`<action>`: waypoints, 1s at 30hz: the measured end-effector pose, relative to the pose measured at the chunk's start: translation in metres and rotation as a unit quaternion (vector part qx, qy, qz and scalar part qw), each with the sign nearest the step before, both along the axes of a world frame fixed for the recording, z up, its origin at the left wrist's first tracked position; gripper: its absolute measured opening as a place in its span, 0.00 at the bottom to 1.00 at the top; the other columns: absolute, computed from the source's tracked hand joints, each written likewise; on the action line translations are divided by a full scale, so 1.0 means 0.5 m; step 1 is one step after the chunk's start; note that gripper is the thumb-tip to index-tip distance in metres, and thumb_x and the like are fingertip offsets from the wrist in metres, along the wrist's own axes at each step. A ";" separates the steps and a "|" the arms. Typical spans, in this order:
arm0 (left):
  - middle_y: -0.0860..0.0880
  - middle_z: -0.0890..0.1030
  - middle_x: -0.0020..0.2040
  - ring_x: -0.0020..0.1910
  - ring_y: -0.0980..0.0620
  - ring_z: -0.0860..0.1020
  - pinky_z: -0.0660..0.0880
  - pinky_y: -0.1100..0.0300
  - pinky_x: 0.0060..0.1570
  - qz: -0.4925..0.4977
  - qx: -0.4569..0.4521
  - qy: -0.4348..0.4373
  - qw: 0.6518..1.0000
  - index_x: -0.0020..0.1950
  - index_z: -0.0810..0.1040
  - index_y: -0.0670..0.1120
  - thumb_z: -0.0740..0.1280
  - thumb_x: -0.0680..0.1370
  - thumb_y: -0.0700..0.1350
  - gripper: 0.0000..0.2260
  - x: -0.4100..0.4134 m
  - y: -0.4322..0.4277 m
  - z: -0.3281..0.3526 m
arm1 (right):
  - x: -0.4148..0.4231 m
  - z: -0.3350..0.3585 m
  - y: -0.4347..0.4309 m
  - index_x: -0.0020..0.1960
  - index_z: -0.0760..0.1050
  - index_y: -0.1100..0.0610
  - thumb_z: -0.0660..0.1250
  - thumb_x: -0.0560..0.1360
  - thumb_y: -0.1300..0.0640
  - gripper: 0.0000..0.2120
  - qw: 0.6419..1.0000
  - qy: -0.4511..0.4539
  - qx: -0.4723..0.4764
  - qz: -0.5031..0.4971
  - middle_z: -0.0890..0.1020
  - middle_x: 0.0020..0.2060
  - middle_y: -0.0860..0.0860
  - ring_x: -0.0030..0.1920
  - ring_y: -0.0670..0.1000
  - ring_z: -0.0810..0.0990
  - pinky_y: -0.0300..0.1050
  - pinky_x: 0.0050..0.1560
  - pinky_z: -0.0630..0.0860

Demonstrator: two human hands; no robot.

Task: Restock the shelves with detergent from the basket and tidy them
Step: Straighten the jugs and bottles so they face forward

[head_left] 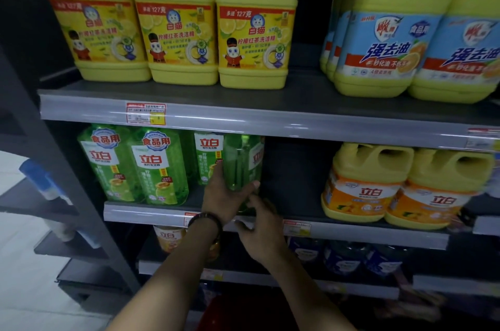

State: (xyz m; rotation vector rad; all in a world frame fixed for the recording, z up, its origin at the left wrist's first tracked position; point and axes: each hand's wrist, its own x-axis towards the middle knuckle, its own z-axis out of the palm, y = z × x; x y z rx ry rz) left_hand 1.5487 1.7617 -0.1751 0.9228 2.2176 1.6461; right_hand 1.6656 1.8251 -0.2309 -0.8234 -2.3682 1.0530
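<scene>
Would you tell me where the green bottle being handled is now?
Head view, centre: the green bottle is at the middle shelf, right of other green bottles, in the left hand.

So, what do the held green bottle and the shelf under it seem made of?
Green bottle: probably translucent tinted plastic, glossy; you see through it and it glints. Shelf: likely painted metal, matte dark grey, flat and thin. Its edge strip looks like clear glossy plastic.

The left hand (226,196) grips a green bottle (241,160) on the middle shelf (351,234); the right hand (261,233) is at its 5 o'clock, fingers loose by the base; yellow jugs (253,32) stand at 12 o'clock
</scene>
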 end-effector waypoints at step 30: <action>0.47 0.84 0.60 0.55 0.47 0.83 0.82 0.46 0.57 0.192 0.001 0.029 0.981 0.68 0.80 0.47 0.74 0.79 0.47 0.18 -0.067 -0.146 -0.068 | -0.159 0.053 -0.036 0.67 0.62 0.47 0.73 0.80 0.48 0.24 0.999 -0.012 0.008 -0.051 0.83 0.62 0.54 0.59 0.61 0.83 0.59 0.53 0.83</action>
